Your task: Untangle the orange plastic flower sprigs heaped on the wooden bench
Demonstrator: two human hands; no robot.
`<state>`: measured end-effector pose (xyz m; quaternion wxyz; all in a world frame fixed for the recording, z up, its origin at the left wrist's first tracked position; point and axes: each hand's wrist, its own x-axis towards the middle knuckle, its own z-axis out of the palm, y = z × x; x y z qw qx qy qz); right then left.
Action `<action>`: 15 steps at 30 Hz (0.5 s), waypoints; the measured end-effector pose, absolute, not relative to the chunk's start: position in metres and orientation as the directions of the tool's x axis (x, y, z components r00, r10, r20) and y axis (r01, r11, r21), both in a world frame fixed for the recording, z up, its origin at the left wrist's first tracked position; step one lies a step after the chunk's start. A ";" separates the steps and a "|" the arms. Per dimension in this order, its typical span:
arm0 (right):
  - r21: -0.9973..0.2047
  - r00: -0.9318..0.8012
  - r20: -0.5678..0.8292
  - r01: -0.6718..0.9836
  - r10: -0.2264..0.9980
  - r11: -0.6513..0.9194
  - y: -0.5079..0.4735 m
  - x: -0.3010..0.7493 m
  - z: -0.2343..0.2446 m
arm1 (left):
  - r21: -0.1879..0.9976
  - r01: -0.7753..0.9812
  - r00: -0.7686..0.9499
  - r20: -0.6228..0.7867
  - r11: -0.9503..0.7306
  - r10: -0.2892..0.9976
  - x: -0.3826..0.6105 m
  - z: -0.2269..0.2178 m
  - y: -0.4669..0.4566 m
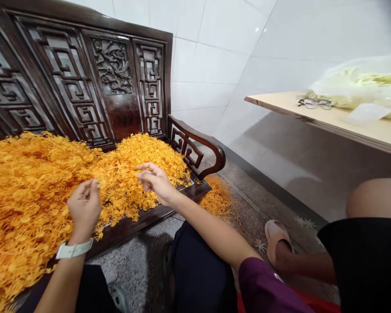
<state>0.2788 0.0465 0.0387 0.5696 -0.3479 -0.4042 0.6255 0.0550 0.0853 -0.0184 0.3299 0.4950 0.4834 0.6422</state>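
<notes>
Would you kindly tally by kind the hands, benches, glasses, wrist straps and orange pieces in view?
Hands (left hand, right hand): 2
Bench: 1
Glasses: 1 pair
Wrist strap: 1
Orange pieces: too many to count
Total: 5, orange pieces aside

dk wood bench [124, 114], carved back [63, 78], seat mostly hidden under heaped orange pcs [146, 158]. speckled floor [133, 263]: loose orange bits [217, 195] nr bench end, + pale star shapes [260, 246]. pale board [280, 98]: glasses [315, 104] nr translucent bag [348, 80].
</notes>
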 end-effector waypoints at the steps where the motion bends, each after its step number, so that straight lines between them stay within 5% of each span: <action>1: -0.913 -0.070 0.021 -0.408 0.997 -0.009 0.050 0.280 0.035 | 0.906 0.191 -0.302 0.419 -0.377 0.856 0.058 -0.020 0.082; 5: -0.927 -0.048 -0.037 -0.371 0.998 -0.052 0.062 0.281 0.019 | 0.745 0.451 -0.226 0.628 -0.492 0.744 0.067 -0.025 0.069; 10: -0.895 -0.050 -0.094 -0.434 0.994 -0.106 0.067 0.278 0.009 | 0.731 0.415 -0.171 0.647 -0.542 0.743 0.074 -0.027 0.063; 15: -0.913 -0.192 0.011 -0.403 0.981 -0.069 0.064 0.278 0.006 | 0.767 0.411 -0.222 0.608 -0.492 0.763 0.070 -0.031 0.070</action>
